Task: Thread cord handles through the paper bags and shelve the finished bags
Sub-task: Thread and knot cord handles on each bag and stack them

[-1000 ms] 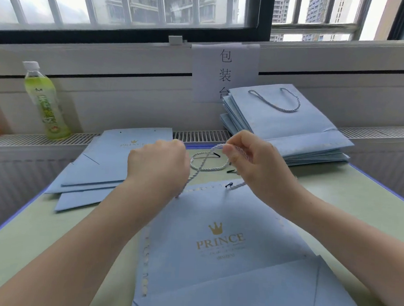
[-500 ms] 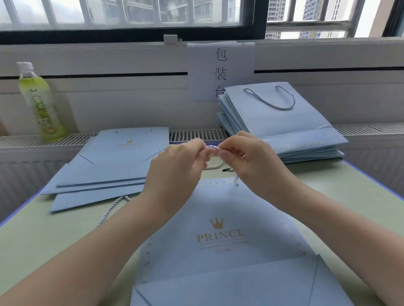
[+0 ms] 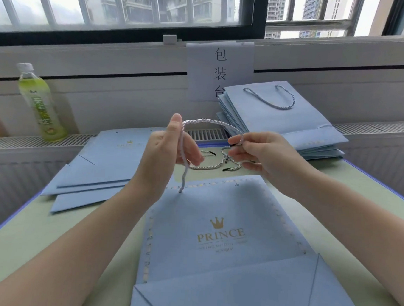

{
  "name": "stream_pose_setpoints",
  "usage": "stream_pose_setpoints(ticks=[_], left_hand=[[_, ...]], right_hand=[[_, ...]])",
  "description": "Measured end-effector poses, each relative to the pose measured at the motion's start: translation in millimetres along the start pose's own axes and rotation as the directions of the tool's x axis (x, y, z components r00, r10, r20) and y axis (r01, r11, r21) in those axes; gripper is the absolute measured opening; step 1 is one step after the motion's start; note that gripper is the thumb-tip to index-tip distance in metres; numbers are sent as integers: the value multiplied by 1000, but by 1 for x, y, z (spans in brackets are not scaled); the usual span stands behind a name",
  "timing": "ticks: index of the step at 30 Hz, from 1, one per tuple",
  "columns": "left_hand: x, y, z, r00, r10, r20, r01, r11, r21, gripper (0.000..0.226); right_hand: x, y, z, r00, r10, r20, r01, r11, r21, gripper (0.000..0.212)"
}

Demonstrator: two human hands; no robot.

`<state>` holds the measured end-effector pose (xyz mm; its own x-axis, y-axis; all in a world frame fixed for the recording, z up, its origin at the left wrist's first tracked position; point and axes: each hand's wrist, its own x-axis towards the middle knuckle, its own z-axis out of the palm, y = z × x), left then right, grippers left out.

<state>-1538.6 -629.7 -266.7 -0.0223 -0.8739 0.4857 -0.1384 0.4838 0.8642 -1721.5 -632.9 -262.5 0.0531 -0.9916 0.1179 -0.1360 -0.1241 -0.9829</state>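
Cord (image 3: 212, 123) arcs between hands above bag (image 3: 223, 216) edge.

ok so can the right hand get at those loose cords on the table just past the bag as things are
Probably yes. The loose cords lie in the open right below the right hand, with nothing over them. But that hand already pinches the free end of the cord being threaded, so it would likely have to finish first.

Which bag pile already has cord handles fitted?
The right-hand stack against the sill: its top bag shows a cord loop. The left pile shows none.
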Motion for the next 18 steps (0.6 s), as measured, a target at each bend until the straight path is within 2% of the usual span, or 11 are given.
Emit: stream_pose_setpoints(ticks=[2, 4, 8, 12, 14, 16, 18], left_hand=[[-1, -6, 2, 988, -76, 133, 64, 993, 96, 60], [-2, -13, 5, 970, -118, 213, 72, 974, 215, 47], [-8, -23, 12, 948, -109, 301, -51, 877, 478, 18], [-12, -27, 16, 923, -169, 346, -71, 809, 583, 20], [-12, -27, 16, 919, -160, 360, -83, 815, 574, 15], [-12, -27, 16, 914, -141, 379, -107, 820, 563, 10], [-12, -28, 16, 917, -108, 383, -136, 820, 556, 19]], right_hand=[[2, -2, -1, 998, 63, -16, -60, 990, 128, 27], [2, -3, -2, 996, 66, -52, -58, 988, 146, 26], [-1, 1, -1, 997, -62, -47, 58, 995, -80, 18], [-4, 3, 4, 987, -163, 1, 159, 965, -210, 7], [-6, -1, 5, 987, -159, 33, 162, 978, -135, 9], [-9, -9, 5, 993, -117, 34, 114, 990, 78, 16], [-10, -17, 1, 995, -70, -64, 85, 960, 267, 20]])
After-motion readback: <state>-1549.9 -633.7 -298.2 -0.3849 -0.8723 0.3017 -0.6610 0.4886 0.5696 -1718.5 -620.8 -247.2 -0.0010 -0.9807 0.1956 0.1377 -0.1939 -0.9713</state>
